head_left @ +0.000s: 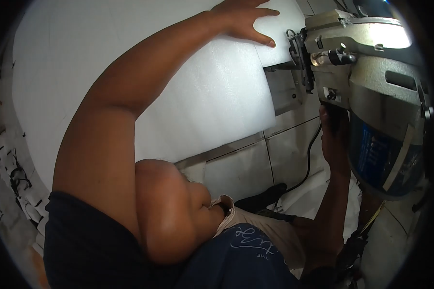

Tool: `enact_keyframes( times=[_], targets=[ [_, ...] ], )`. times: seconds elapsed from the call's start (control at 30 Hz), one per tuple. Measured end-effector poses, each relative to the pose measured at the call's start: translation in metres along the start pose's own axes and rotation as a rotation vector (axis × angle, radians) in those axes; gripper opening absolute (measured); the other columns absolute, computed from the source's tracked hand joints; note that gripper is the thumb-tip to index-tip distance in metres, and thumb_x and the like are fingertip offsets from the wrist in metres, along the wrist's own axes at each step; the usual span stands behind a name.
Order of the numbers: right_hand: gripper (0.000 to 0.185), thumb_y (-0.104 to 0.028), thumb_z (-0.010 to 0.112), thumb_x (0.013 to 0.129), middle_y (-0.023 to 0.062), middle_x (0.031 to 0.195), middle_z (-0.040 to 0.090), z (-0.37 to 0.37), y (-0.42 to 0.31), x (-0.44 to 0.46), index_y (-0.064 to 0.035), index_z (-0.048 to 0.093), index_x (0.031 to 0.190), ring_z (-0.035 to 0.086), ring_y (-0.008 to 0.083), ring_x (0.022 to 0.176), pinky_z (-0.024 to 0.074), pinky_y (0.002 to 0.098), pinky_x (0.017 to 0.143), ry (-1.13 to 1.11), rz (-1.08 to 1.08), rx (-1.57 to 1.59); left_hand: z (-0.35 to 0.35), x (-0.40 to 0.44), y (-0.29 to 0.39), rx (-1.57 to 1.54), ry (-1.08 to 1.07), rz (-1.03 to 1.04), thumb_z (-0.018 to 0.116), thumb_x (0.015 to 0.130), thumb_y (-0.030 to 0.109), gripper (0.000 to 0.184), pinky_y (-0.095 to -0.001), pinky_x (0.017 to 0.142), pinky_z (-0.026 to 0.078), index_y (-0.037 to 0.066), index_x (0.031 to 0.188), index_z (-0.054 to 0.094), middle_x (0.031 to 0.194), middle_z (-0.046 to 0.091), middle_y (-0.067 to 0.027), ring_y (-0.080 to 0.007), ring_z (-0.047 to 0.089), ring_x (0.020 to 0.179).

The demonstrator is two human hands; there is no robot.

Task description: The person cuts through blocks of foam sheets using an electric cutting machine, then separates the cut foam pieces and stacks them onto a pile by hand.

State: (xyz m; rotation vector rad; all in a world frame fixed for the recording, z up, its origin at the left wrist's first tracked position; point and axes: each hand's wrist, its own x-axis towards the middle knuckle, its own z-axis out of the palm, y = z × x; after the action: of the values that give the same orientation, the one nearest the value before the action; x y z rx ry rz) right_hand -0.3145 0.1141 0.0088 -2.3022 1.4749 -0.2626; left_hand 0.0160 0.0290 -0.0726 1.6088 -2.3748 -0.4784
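My left hand [246,21] rests on the white foam sheet [212,101], its fingers spread wide near the sheet's upper right edge. To the right stands a grey metal machine [332,77] with a round bright housing on top and a tinted container [378,159] below, bearing a blue label. Beneath its body, my right hand [329,132] is closed around a dark part, with most of the fingers hidden behind the machine. Close to the left fingertips are the machine's dark metal bracket [301,60] and a flat plate [285,86], partly covered by foam.
A black cable [311,159] runs down from the machine to the tiled floor [236,159]. My bent knee [164,207] is at the sheet's lower edge. White material [301,195] lies on the floor, and pale scraps [21,178] are at the far left.
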Motion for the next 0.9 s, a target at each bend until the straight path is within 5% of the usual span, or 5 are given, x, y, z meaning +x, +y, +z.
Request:
enact_keyframes(
  times=[0.3, 0.7, 0.8, 0.87, 0.9],
  targets=[
    [0.051, -0.048, 0.057, 0.093, -0.0009, 0.07, 0.045, 0.004, -0.004, 0.003, -0.0016, 0.053, 0.115, 0.04, 0.0072, 0.058, 0.0359, 0.0252, 0.051, -0.028, 0.326, 0.245, -0.003, -0.004, -0.002, -0.016, 0.013, 0.012, 0.062, 0.074, 0.067, 0.094, -0.0535, 0.118, 0.007, 0.014, 0.146, 0.034, 0.154, 0.019, -0.0244, -0.0405, 0.011, 0.144],
    [0.053, -0.051, 0.056, 0.092, -0.0005, 0.067, 0.044, 0.008, -0.009, 0.019, -0.0006, 0.055, 0.109, 0.039, 0.0081, 0.056, 0.0369, 0.0266, 0.051, 0.035, 0.331, 0.191, -0.004, -0.003, 0.005, -0.036, 0.005, 0.026, 0.061, 0.076, 0.066, 0.093, -0.0541, 0.118, 0.007, 0.013, 0.147, 0.032, 0.153, 0.017, -0.0254, -0.0415, 0.011, 0.144],
    [0.053, -0.049, 0.054, 0.094, 0.0059, 0.079, 0.054, 0.004, -0.016, 0.024, 0.0007, 0.055, 0.112, 0.051, 0.0152, 0.069, 0.0443, 0.0315, 0.066, -0.003, 0.302, 0.18, -0.001, -0.001, 0.008, -0.043, 0.011, 0.037, 0.06, 0.076, 0.066, 0.093, -0.0544, 0.118, 0.007, 0.013, 0.146, 0.034, 0.153, 0.018, -0.0253, -0.0415, 0.012, 0.143],
    [0.05, -0.045, 0.052, 0.096, 0.0138, 0.101, 0.06, 0.005, -0.022, 0.026, 0.0001, 0.055, 0.118, 0.057, 0.0236, 0.092, 0.0433, 0.0373, 0.086, 0.035, 0.172, 0.219, 0.008, 0.0, 0.008, -0.031, 0.021, 0.036, 0.06, 0.075, 0.067, 0.093, -0.0546, 0.117, 0.008, 0.012, 0.146, 0.034, 0.153, 0.019, -0.0251, -0.0413, 0.012, 0.143],
    [0.05, -0.045, 0.052, 0.096, 0.0138, 0.101, 0.06, 0.005, -0.023, 0.026, 0.0001, 0.055, 0.118, 0.057, 0.0236, 0.092, 0.0433, 0.0373, 0.086, 0.038, 0.164, 0.226, 0.032, 0.007, 0.002, 0.107, 0.169, 0.042, 0.056, 0.07, 0.077, 0.097, -0.056, 0.116, 0.012, 0.018, 0.144, 0.038, 0.15, 0.028, -0.0219, -0.0395, 0.02, 0.142]
  ],
)
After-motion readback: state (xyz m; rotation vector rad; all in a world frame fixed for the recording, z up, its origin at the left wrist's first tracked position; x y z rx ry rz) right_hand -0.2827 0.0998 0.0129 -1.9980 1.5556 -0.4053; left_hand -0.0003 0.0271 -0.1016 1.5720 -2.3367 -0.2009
